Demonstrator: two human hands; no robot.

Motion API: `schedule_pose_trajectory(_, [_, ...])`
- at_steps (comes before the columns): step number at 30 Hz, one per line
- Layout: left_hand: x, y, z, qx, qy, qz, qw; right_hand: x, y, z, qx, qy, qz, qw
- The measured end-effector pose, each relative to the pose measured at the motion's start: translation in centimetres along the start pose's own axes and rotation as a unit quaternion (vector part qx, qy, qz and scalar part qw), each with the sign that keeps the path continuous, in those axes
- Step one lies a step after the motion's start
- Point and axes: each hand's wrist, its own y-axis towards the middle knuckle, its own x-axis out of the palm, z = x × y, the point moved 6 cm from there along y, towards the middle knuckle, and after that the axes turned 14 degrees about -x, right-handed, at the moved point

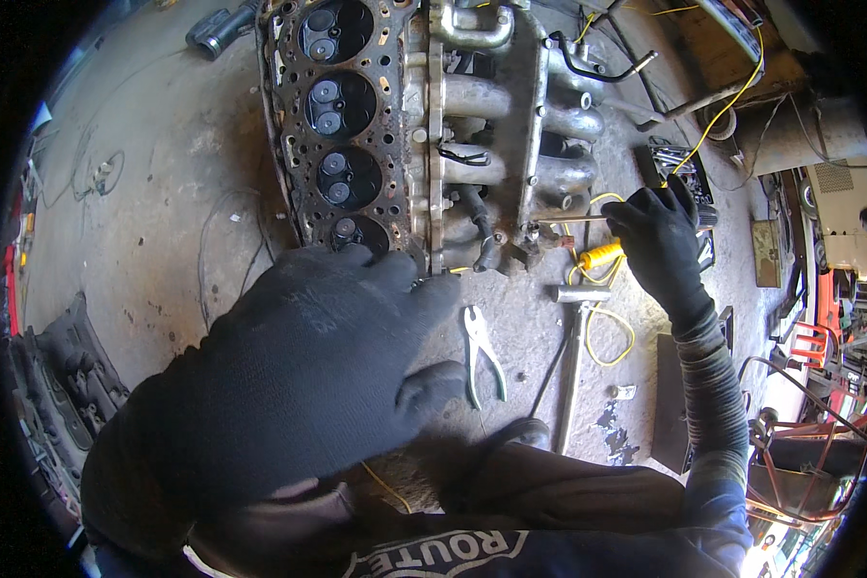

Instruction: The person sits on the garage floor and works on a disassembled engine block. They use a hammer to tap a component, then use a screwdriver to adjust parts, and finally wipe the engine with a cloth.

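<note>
My left hand (308, 328), in a black knit glove, lies across the near end of the cylinder head (395, 106), its thumb apart from the fingers. Some fingertips are hidden against the metal, and nothing shows in its grasp. My right hand (657, 241), gloved alike, is closed around a screwdriver (573, 220). Its thin shaft points left, and the tip meets the near end of the silver intake manifold (533, 125). Below the manifold, pliers with pale handles (484, 356) lie on the floor beside a hammer (571, 366).
A yellow-handled object (601, 255) with a looped yellow cord lies under the manifold. Behind my right hand sits a tool case (679, 164). Dark plastic parts (67, 376) lie far left, a black pipe piece (222, 34) at the top left. A red metal frame (809, 453) stands at right.
</note>
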Motion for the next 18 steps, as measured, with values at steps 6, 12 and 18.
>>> schedule_pose_trajectory(6, [0.3, -0.2, -0.8, -0.037, 0.054, -0.005, 0.998, 0.9, -0.6, -0.1, 0.026, 0.005, -0.007, 1.0])
schedule_pose_trajectory(12, [0.9, -0.2, -0.4, -0.011, 0.048, 0.03, 0.998, 0.8, -0.6, -0.3, 0.021, -0.003, 0.008, 1.0])
schedule_pose_trajectory(18, [1.2, -0.4, -0.3, -0.007, 0.071, 0.048, 0.996, 0.6, -0.6, -0.5, 0.015, -0.026, 0.006, 1.0])
